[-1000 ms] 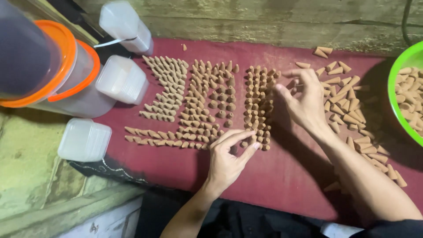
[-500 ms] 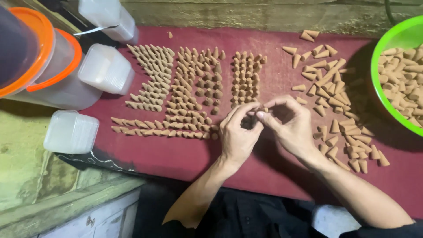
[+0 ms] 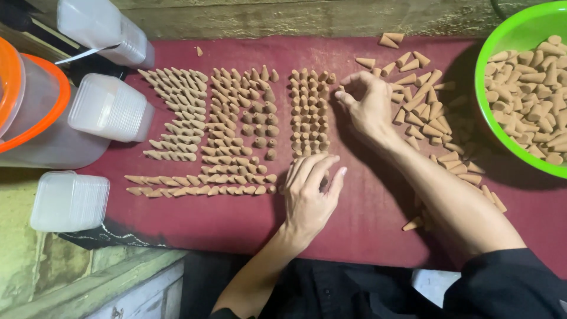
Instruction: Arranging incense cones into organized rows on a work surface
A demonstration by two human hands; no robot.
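- Broadly, on the red mat (image 3: 366,218), three blocks of cones (image 3: 236,127) stand packed left of both hands, so much looks done; the right block is shortest.
- Still left: the bowl (image 3: 490,71) is full, and loose cones (image 3: 425,100) lie scattered beyond the right hand (image 3: 369,106).
- Sorted cones stand tip-up or lean; loose ones lie flat, axes every way.
- Right fingers curl, pinching at the block's top corner; left hand (image 3: 310,192) rests below it, fingers together.

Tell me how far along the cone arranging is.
Done: several blocks of cones stand or lie in rows on the red mat. In hand: the left hand touches the newest block's near end; the right hand its far end. Left: loose cones beside it and a green bowl of more.
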